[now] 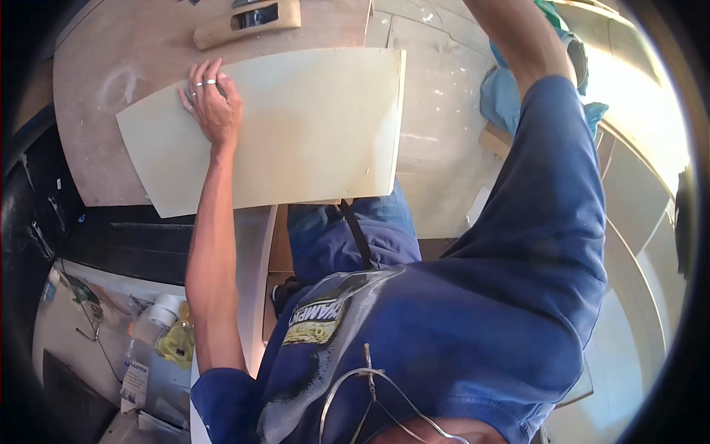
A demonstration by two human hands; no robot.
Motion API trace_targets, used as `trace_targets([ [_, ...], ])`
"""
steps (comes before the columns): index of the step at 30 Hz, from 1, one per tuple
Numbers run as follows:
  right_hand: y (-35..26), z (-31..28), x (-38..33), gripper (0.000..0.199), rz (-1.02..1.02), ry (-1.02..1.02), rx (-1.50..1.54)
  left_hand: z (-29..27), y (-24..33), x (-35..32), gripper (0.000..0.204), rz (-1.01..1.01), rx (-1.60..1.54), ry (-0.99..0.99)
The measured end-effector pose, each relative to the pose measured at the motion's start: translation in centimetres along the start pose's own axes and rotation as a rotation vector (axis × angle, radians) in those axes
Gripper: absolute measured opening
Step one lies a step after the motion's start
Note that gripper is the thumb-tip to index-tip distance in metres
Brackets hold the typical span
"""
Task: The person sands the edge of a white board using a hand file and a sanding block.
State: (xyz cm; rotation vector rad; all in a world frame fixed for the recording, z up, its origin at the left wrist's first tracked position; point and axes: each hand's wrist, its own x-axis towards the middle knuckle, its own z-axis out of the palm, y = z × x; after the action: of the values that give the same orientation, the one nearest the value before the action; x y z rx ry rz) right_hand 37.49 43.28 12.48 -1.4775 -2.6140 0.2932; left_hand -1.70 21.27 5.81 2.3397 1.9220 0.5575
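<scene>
A large pale board [303, 133] with a curved far edge lies over the brown work table, its right part reaching past the table. My left hand [214, 103] lies on the board at its far left edge. The fingers are spread and slightly bent, the tips reaching over that edge, and rings show on them. My right arm [532, 44] stretches up and away past the upper right of the picture, so my right hand is out of sight. Just beyond the board rests a wooden hand plane [211, 33] with a dark slot in its top.
The brown table top [89, 148] extends under the board. A black surface [133, 233] runs along its near left side. Lower left, a shelf holds a white container [164, 309] and a yellow item [177, 344]. Blue cloth [499, 100] hangs near my right arm.
</scene>
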Motion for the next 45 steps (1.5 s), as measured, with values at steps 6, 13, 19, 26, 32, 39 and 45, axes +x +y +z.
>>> trace_targets([
  [6,-6.8,-2.5,-17.7,0.094,0.531,0.599,0.309,1.1,0.0,0.5,0.033,0.066,-0.019,0.039],
  [13,-34.5,8.3,-40.6,0.098,1.016,0.394,0.511,2.2,0.4,0.9,0.037,0.286,-0.06,0.021],
  [19,-43.2,11.0,-41.2,0.082,1.173,0.463,0.227,3.5,6.5,1.8,0.029,0.424,-0.291,-0.012],
  [26,-30.2,9.6,-30.3,0.068,1.039,0.642,0.042,3.4,8.4,1.2,0.02,0.392,-0.225,-0.037],
  [32,-23.6,8.9,-26.2,0.069,0.969,0.733,0.088,3.8,9.1,0.8,0.02,0.413,-0.211,-0.089],
  [39,-45.4,13.0,-42.6,0.077,1.145,0.46,0.292,2.6,8.1,1.0,0.019,0.376,-0.187,-0.09],
  [45,-23.0,8.2,-28.3,0.067,0.975,0.695,0.147,3.1,9.9,1.3,0.021,0.425,-0.242,-0.105],
])
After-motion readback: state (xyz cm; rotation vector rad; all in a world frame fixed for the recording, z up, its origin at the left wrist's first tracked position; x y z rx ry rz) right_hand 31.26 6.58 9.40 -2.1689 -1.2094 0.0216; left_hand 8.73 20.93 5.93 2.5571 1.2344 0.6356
